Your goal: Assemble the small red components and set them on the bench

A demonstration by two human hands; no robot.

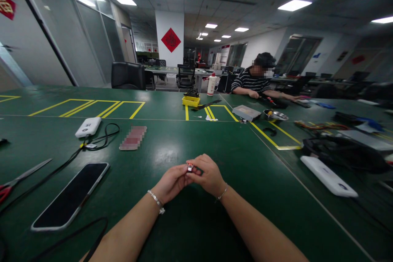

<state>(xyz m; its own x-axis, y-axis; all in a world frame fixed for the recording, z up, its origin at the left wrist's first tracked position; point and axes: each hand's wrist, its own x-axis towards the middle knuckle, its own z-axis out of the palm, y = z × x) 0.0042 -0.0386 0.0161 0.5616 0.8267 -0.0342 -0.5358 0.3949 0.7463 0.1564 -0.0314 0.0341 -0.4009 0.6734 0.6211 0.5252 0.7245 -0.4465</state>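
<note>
In the head view, a small orange and silver piece [190, 168] is held between both hands, above the green tabletop; its exact kind is too small to make out. My left hand [174, 181] is closed, with thumb and fingertips pinching the piece from the left. From the other side my right hand [208, 175] curls over it, thumb and fingers closed on it. The fingers hide most of the piece. Both wrists wear thin bracelets.
On the green table [153, 213], a phone [72, 196], scissors [18, 182], a cabled white power bank [88, 127] and a pixelated card [133, 138] lie left. Another white device [328, 176] lies right. Farther back are a yellow tray [190, 101] and a seated person [253, 77].
</note>
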